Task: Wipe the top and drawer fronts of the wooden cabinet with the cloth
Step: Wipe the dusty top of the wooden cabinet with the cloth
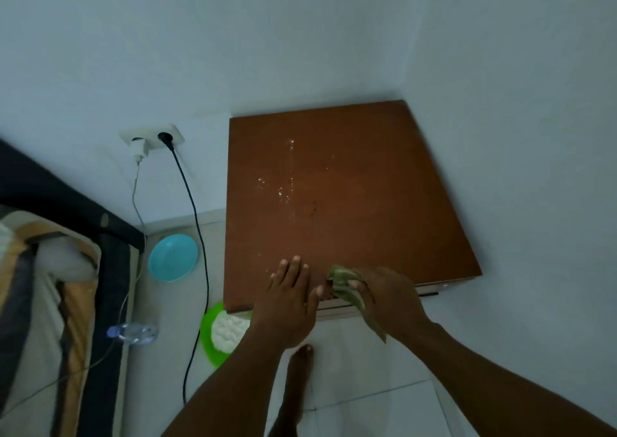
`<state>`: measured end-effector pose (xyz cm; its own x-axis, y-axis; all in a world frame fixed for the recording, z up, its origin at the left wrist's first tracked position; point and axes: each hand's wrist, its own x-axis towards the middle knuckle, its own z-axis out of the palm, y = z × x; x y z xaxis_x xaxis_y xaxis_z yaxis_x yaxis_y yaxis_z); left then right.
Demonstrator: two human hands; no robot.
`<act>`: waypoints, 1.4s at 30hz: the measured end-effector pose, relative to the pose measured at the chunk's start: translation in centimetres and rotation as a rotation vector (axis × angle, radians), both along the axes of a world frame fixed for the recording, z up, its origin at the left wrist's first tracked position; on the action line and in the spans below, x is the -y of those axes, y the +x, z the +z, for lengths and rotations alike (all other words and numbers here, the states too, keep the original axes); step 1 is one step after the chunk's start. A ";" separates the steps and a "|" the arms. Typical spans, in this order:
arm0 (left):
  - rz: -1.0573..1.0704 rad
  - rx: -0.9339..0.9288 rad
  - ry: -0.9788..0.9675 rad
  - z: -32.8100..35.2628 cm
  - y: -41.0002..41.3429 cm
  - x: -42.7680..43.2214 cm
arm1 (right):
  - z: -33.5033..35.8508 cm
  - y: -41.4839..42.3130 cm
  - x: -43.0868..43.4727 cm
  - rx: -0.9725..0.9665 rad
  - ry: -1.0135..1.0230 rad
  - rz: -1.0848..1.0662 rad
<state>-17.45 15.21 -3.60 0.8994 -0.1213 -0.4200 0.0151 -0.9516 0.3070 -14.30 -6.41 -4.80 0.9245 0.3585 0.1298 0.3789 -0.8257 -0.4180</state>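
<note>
The wooden cabinet (350, 186) stands in the room's corner, seen from above; its brown top carries pale specks and smears near the middle. My left hand (287, 299) lies flat on the top's front edge with fingers straight. Just to its right, my right hand (387, 299) grips a crumpled green cloth (344, 281) at the front edge, a strip of the cloth hanging down past the edge. Only a thin sliver of the drawer front (430, 291) shows below the top.
A turquoise plate (173, 258) and a green plate (213, 336) holding something white lie on the tiled floor left of the cabinet. A plastic bottle (133, 333) lies beside a bed (50, 286). Two cables hang from a wall socket (153, 139). My bare foot (297, 380) stands below.
</note>
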 end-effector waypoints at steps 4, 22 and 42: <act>0.018 -0.017 0.011 0.5 1.9 -3.1 | 0.8 4.8 -3.3 -0.068 -0.038 0.047; -0.079 0.083 -0.025 -1.3 22.1 -12.3 | 4.4 38.4 -14.1 0.030 -0.330 0.000; 0.003 0.244 -0.042 -3.4 23.1 -11.7 | -3.5 33.9 -10.7 -0.118 -0.385 0.003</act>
